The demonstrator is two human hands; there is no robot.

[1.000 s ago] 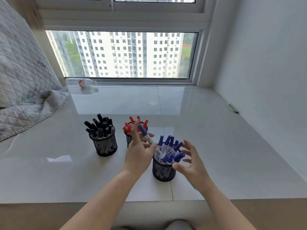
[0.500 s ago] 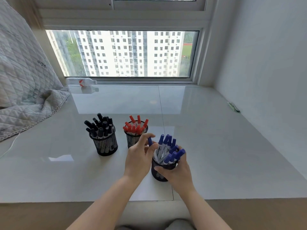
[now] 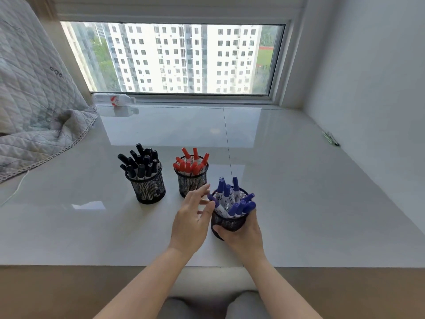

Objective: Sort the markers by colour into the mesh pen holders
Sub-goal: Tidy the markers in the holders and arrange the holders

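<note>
Glossy white counter under a big window w/ apartment blocks outside; quilted blanket heaped at far left, a plastic bottle lying by the window frame, a pen or two near the right wall. Three mesh pen holders sit on it: black markers in the left one, red markers in the middle, blue markers in the nearest holder. No loose markers visible, so we judge sorting is about done. Our right hand wraps the blue holder's lower wall, fingers curled round it. Our left hand is spread, holding nothing, fingertips just beside a blue cap. Markers look light, stiff, smooth plastic, prob. rattle and lean. Holder is light, top-heavy when full; best gripped low round the mesh, since the polished counter prob. lets it slide.
</note>
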